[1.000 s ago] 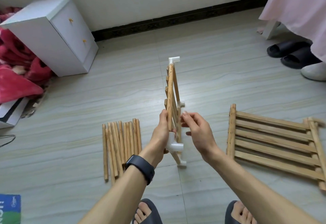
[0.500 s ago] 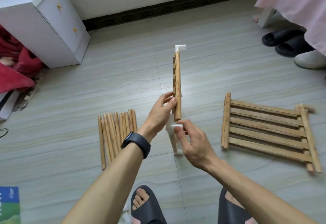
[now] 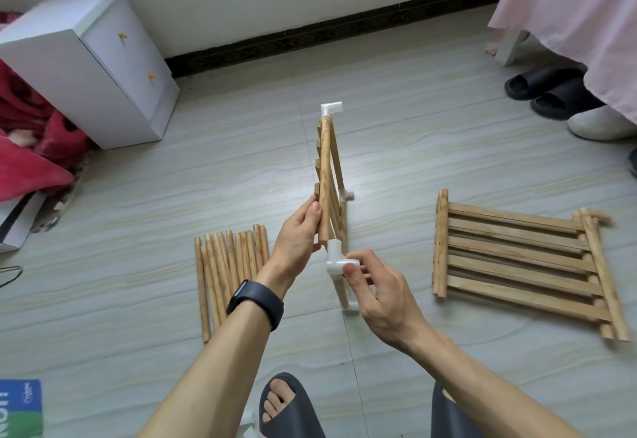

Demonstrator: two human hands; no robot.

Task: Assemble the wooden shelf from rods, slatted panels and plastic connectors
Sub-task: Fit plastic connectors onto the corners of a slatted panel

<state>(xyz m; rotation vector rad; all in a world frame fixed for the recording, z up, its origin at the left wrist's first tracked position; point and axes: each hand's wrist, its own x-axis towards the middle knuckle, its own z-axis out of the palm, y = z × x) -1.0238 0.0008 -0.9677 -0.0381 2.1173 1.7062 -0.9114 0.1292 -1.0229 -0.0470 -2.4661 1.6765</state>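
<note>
A slatted wooden panel [image 3: 330, 175] stands on edge on the floor, seen almost end-on. White plastic connectors sit at its corners: one at the far top [image 3: 331, 109], one low on the far side [image 3: 348, 194], one at the near top [image 3: 336, 258]. My left hand [image 3: 298, 236] grips the panel's top rod near that near connector. My right hand [image 3: 374, 287] pinches the near connector's side stub. A bundle of loose rods [image 3: 229, 265] lies flat to the left. A second slatted panel [image 3: 524, 268] lies flat to the right.
A white drawer cabinet [image 3: 93, 65] stands back left beside red bedding [image 3: 31, 148]. Dark slippers [image 3: 548, 89] and a white shoe [image 3: 599, 124] sit under pink cloth [image 3: 579, 17] at back right. My feet in dark slippers [image 3: 289, 410] are at the bottom.
My right hand moved from the panel's side down to the near white connector and now pinches it. The panel has tilted slightly, showing its slats again.
</note>
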